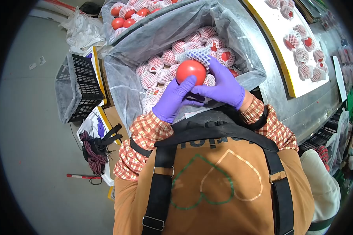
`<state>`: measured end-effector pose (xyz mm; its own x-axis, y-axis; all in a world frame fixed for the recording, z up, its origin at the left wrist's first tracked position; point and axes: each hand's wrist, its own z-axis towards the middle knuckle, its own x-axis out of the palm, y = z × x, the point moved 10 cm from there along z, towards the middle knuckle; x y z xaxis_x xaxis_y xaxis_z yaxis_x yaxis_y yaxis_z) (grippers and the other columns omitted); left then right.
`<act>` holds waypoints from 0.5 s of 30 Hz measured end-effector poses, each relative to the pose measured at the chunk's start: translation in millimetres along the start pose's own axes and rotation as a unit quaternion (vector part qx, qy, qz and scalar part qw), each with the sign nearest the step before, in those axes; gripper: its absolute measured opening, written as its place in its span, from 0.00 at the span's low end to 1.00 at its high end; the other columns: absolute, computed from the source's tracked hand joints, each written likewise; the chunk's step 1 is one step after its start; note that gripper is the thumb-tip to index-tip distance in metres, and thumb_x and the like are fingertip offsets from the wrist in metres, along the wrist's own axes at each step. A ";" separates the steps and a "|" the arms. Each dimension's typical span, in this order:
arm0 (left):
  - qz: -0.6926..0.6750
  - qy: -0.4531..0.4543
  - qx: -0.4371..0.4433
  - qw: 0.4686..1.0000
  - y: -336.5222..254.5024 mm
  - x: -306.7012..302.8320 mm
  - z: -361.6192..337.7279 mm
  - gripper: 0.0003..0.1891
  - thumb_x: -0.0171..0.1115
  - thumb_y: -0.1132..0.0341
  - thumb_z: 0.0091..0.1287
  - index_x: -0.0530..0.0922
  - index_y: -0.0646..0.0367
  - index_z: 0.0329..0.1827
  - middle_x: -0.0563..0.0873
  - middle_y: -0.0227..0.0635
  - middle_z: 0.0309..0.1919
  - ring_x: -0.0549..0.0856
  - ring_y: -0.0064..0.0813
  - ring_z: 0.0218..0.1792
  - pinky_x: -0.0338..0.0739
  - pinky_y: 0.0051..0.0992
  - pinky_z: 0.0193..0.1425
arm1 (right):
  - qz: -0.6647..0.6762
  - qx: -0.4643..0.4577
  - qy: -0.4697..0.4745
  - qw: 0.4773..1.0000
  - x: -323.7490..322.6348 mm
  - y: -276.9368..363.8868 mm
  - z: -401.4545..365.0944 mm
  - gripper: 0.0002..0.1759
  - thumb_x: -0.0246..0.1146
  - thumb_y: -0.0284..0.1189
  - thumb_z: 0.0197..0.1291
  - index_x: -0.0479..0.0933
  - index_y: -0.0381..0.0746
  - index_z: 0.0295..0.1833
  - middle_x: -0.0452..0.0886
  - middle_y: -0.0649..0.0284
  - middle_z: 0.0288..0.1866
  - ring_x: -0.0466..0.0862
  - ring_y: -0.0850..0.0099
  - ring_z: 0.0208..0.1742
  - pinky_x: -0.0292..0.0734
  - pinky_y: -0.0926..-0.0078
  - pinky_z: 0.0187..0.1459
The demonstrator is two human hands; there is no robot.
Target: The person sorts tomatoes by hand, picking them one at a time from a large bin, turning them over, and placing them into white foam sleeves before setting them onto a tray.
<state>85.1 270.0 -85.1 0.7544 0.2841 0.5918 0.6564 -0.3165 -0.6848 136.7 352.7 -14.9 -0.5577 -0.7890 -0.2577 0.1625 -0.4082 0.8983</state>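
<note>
A bare red tomato (pixel 191 71) is held in front of me, above a crate with a pale fabric liner (pixel 121 74). My left hand (pixel 171 98), in a purple glove, is closed on its lower left side, thumb against the skin. A white foam net sleeve (pixel 199 55) lies bunched at the tomato's upper right edge. My purple-gloved right hand (pixel 224 84) grips this sleeve with its fingers, its thumb under the tomato. Below both hands, several tomatoes in foam nets (pixel 155 63) fill part of the crate.
Another lined crate (pixel 109 24) with bare and netted tomatoes stands beyond. On the right, a white board with a yellow edge (pixel 278 51) carries several netted tomatoes (pixel 302 55) on a metal table (pixel 302 113). A black basket (pixel 86 84) stands left, above dark straps (pixel 96 152).
</note>
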 end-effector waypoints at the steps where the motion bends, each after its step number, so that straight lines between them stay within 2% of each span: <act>1: 0.112 -0.054 0.084 0.989 -17.1 -6.1 2.2 0.34 0.58 0.47 0.68 0.62 0.63 0.66 0.81 0.42 0.46 0.85 0.33 0.40 0.82 0.26 0.42 | -0.023 -0.007 -0.005 1.000 0.0 1.2 -1.4 0.39 0.73 0.34 0.48 0.66 0.38 0.65 0.73 0.53 0.59 0.75 0.61 0.62 0.68 0.67 0.63; 2: 0.221 -0.107 0.165 0.955 -33.6 -7.4 0.1 0.34 0.58 0.49 0.69 0.61 0.64 0.68 0.81 0.41 0.46 0.85 0.31 0.40 0.81 0.23 0.42 | -0.022 -0.006 -0.004 1.000 2.1 0.2 -3.0 0.39 0.73 0.34 0.48 0.66 0.38 0.65 0.73 0.53 0.59 0.75 0.61 0.62 0.68 0.67 0.63; 3: 0.265 -0.165 0.226 0.923 -38.7 -13.2 -2.5 0.36 0.58 0.51 0.70 0.56 0.63 0.73 0.81 0.37 0.44 0.84 0.26 0.40 0.79 0.20 0.43 | -0.027 0.001 -0.021 0.999 1.1 -2.5 -4.8 0.38 0.73 0.35 0.48 0.66 0.38 0.65 0.73 0.53 0.58 0.75 0.61 0.61 0.69 0.67 0.62; 4: 0.264 -0.166 0.226 0.923 -38.0 -15.8 -2.9 0.36 0.58 0.51 0.70 0.56 0.63 0.73 0.81 0.37 0.44 0.84 0.26 0.40 0.79 0.20 0.43 | -0.033 0.009 -0.039 0.999 -1.0 -4.4 -5.9 0.37 0.73 0.35 0.48 0.67 0.38 0.64 0.74 0.53 0.57 0.76 0.60 0.60 0.70 0.67 0.61; 6: 0.476 -0.204 0.243 0.820 -53.3 -9.7 -12.1 0.34 0.54 0.54 0.72 0.55 0.61 0.74 0.81 0.33 0.43 0.81 0.19 0.40 0.78 0.19 0.43 | -0.034 0.011 -0.049 0.998 -1.9 -4.2 -6.1 0.37 0.73 0.35 0.48 0.67 0.38 0.64 0.74 0.54 0.57 0.76 0.61 0.60 0.71 0.67 0.60; 7: 0.477 -0.204 0.243 0.820 -55.7 -17.2 -11.9 0.34 0.54 0.54 0.72 0.55 0.61 0.74 0.81 0.33 0.43 0.81 0.19 0.40 0.78 0.19 0.43 | -0.037 0.011 -0.060 0.997 -4.7 -4.4 -6.1 0.37 0.73 0.35 0.49 0.67 0.38 0.63 0.74 0.55 0.57 0.76 0.63 0.59 0.72 0.68 0.59; 8: 0.405 -0.191 0.214 0.868 -54.0 -31.4 -6.4 0.30 0.52 0.55 0.73 0.58 0.61 0.73 0.81 0.32 0.43 0.81 0.18 0.39 0.78 0.19 0.42 | -0.037 0.011 -0.061 0.997 -6.8 -5.4 -6.6 0.37 0.73 0.35 0.49 0.67 0.38 0.63 0.74 0.55 0.57 0.76 0.63 0.59 0.72 0.68 0.59; 9: 0.331 -0.175 0.184 0.909 -50.8 -42.3 -0.1 0.27 0.49 0.56 0.74 0.61 0.61 0.72 0.81 0.31 0.44 0.81 0.17 0.38 0.77 0.18 0.41 | 0.024 0.035 -0.049 0.998 -6.9 -12.6 -7.4 0.37 0.73 0.34 0.49 0.67 0.37 0.64 0.74 0.57 0.58 0.76 0.65 0.59 0.71 0.68 0.59; 10: 0.331 -0.174 0.185 0.909 -53.8 -47.5 3.2 0.27 0.49 0.56 0.74 0.61 0.61 0.72 0.81 0.31 0.44 0.81 0.17 0.38 0.77 0.18 0.41 | 0.085 0.059 -0.037 0.994 -6.7 -19.0 -8.2 0.37 0.73 0.34 0.50 0.66 0.37 0.65 0.74 0.58 0.59 0.76 0.67 0.59 0.71 0.69 0.60; 11: 0.302 -0.194 0.173 0.918 -55.6 -54.6 4.6 0.25 0.48 0.58 0.75 0.63 0.61 0.70 0.80 0.35 0.47 0.81 0.20 0.41 0.78 0.20 0.43 | 0.084 0.060 -0.038 0.994 -10.5 -15.5 -9.6 0.37 0.73 0.34 0.50 0.66 0.37 0.65 0.74 0.58 0.59 0.76 0.67 0.59 0.71 0.69 0.60; 12: 0.270 -0.214 0.159 0.925 -54.2 -60.6 5.2 0.23 0.46 0.59 0.75 0.66 0.61 0.69 0.80 0.39 0.51 0.82 0.23 0.45 0.78 0.21 0.45 | 0.204 0.146 -0.012 0.968 -4.9 -24.1 -14.4 0.38 0.72 0.34 0.50 0.65 0.36 0.66 0.73 0.59 0.60 0.75 0.68 0.60 0.71 0.70 0.60; 13: 0.269 -0.215 0.157 0.926 -51.4 -59.7 6.8 0.23 0.46 0.59 0.75 0.66 0.61 0.69 0.80 0.39 0.51 0.82 0.23 0.45 0.78 0.21 0.45 | 0.319 0.230 0.015 0.919 4.9 -31.5 -21.9 0.38 0.71 0.33 0.51 0.64 0.36 0.67 0.73 0.61 0.62 0.75 0.70 0.61 0.71 0.70 0.60; 15: 0.073 -0.101 0.082 0.989 -18.3 -43.8 20.9 0.22 0.48 0.62 0.74 0.66 0.63 0.67 0.79 0.38 0.54 0.81 0.25 0.51 0.76 0.24 0.54 | 0.357 0.248 0.039 0.900 5.0 -31.6 -26.6 0.39 0.70 0.34 0.52 0.63 0.36 0.68 0.72 0.60 0.63 0.74 0.70 0.62 0.69 0.70 0.61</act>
<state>39.9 282.2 -107.3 0.8131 0.4261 0.3966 0.5187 -0.2213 -0.8258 150.5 349.4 -54.0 -0.3924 -0.8071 0.4412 0.0630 0.4550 0.8883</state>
